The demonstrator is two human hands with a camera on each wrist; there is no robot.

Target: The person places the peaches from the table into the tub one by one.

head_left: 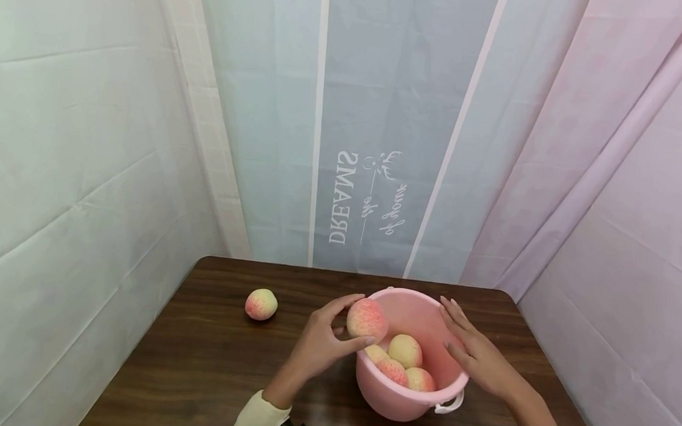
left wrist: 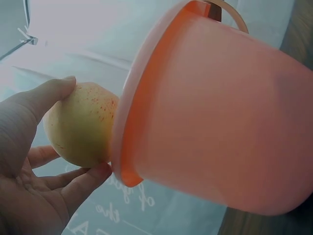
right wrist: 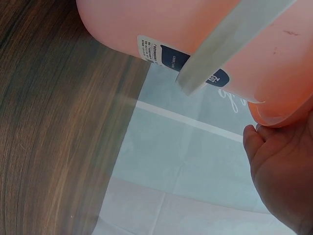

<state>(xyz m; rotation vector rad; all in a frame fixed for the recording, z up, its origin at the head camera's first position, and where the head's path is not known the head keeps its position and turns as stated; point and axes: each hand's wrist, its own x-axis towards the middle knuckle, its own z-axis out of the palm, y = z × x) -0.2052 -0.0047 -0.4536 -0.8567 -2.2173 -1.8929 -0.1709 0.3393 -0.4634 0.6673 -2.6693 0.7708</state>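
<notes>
My left hand (head_left: 321,339) grips a peach (head_left: 367,319) between thumb and fingers, at the left rim of a pink bucket (head_left: 381,393). In the left wrist view, this peach (left wrist: 80,125) shows its yellow side right beside the bucket's rim (left wrist: 128,105). Several more peaches, among them a yellow one (head_left: 405,351), lie at the bottom of the bucket. Over the bucket's right rim rests my right hand (head_left: 477,355), its fingers straight. The right wrist view catches only part of the right hand (right wrist: 283,166), touching the rim from outside.
One more peach (head_left: 261,304) lies on the dark wooden table (head_left: 197,365), toward the back left. A white handle (head_left: 450,403) hangs at the bucket's front right. Printed curtains (head_left: 402,114) stand behind the table, and pale cloth walls (head_left: 90,196) flank it.
</notes>
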